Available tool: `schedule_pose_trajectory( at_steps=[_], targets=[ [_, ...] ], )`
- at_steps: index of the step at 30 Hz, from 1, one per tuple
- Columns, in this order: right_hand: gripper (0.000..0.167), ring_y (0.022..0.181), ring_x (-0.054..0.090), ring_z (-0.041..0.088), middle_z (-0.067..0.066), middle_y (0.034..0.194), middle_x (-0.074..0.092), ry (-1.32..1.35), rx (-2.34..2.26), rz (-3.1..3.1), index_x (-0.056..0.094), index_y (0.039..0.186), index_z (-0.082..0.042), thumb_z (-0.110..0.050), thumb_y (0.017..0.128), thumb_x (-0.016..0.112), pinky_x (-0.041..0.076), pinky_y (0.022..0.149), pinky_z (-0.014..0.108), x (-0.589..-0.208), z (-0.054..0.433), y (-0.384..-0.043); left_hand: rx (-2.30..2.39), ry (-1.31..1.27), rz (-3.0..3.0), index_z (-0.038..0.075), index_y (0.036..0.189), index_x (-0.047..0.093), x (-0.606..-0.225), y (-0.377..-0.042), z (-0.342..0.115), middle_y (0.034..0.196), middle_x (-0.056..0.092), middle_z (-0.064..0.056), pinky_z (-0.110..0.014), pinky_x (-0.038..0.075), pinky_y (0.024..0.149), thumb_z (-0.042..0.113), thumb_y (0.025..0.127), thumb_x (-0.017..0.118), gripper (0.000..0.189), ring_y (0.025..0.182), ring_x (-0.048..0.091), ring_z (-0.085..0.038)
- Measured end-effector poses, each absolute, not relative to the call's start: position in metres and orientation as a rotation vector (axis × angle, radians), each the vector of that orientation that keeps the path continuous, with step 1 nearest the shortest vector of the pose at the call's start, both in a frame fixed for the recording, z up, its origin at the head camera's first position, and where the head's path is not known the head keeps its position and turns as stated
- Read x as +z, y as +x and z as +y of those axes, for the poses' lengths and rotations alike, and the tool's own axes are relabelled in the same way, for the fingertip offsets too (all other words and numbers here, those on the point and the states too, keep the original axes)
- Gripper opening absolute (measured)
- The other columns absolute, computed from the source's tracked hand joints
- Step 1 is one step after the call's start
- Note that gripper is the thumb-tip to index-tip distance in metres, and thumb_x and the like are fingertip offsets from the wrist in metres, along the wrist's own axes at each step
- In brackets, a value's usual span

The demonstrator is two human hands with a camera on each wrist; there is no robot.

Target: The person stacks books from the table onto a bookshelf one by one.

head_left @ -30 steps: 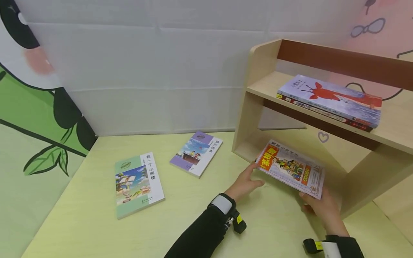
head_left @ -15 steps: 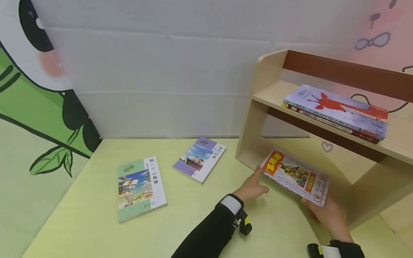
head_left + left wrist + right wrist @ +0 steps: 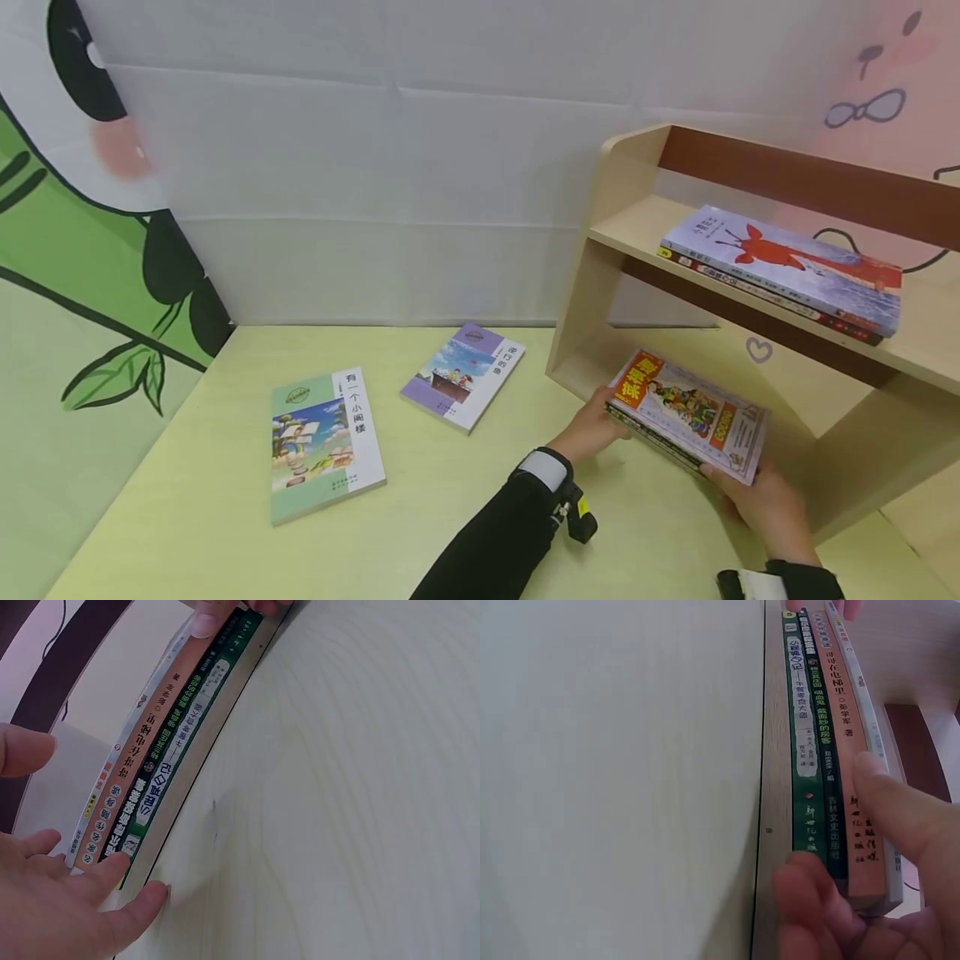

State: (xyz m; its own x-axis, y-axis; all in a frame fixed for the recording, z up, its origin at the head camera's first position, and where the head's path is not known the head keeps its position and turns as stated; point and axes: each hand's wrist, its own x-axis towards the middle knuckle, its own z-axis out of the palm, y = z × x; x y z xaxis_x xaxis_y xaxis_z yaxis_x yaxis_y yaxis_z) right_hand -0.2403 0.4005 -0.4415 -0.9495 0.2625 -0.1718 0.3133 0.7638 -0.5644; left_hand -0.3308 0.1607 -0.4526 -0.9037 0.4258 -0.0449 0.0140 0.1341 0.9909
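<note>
A stack of several books (image 3: 690, 410) lies on the bottom board of the wooden shelf, a white cover with red and yellow panels on top. Green, black, orange and pale spines (image 3: 161, 742) face outward in the left wrist view. My left hand (image 3: 594, 427) is at the stack's left end, its fingers extended along the spines and end, thumb apart. At the right end, my right hand (image 3: 768, 507) grips the stack; in the right wrist view its thumb (image 3: 881, 776) presses the upper spines and its fingers curl round the lower corner.
Two books, one with a red creature on its cover (image 3: 787, 262), lie stacked on the upper shelf (image 3: 630, 227). On the table to the left are a green-and-white book (image 3: 326, 446) and a purple-and-white book (image 3: 463, 377). A pale cloth wall (image 3: 375, 192) stands behind.
My left hand's fingers have shifted from the top book's corner to the stack's left end. My right hand has closed further round the right end, and more spines show beneath the top book.
</note>
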Motion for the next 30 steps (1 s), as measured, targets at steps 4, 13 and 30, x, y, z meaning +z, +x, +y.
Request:
schedule_pose_trajectory(
  at_steps=[4, 13, 30],
  targets=[
    [0.071, 0.063, 0.06, 0.015, -0.002, 0.065, 0.065, 0.5, -0.94, 2.881, 0.049, 0.114, 0.0, -0.065, 0.087, 0.058, 0.036, 0.064, 0.033, -0.443, 0.401, -0.241, 1.822, 0.401, 2.111, 0.017, 0.15, 0.036, -0.45, -0.331, 0.165, 0.155, 0.03, -0.003, -0.046, 0.037, 0.104, 0.005, 0.083, 0.068, 0.075, 0.132, 0.041, -0.029],
    [0.064, 0.058, 0.062, 0.015, 0.0, 0.062, 0.064, 0.491, -0.976, 2.83, 0.052, 0.108, 0.001, -0.06, 0.089, 0.058, 0.041, 0.059, 0.031, -0.44, 0.4, -0.245, 1.701, 0.347, 2.237, 0.017, 0.152, 0.03, -0.446, -0.328, 0.172, 0.162, 0.013, -0.009, -0.049, 0.033, 0.11, 0.012, 0.082, 0.07, 0.081, 0.139, 0.035, -0.035],
    [0.073, 0.058, 0.063, 0.015, -0.001, 0.064, 0.065, 0.443, -0.932, 2.842, 0.051, 0.111, 0.004, -0.066, 0.091, 0.048, 0.043, 0.058, 0.032, -0.442, 0.401, -0.242, 1.737, 0.284, 2.197, 0.012, 0.153, 0.027, -0.444, -0.322, 0.168, 0.162, 0.015, -0.005, -0.05, 0.026, 0.113, 0.016, 0.083, 0.069, 0.083, 0.144, 0.024, -0.03]
  ],
)
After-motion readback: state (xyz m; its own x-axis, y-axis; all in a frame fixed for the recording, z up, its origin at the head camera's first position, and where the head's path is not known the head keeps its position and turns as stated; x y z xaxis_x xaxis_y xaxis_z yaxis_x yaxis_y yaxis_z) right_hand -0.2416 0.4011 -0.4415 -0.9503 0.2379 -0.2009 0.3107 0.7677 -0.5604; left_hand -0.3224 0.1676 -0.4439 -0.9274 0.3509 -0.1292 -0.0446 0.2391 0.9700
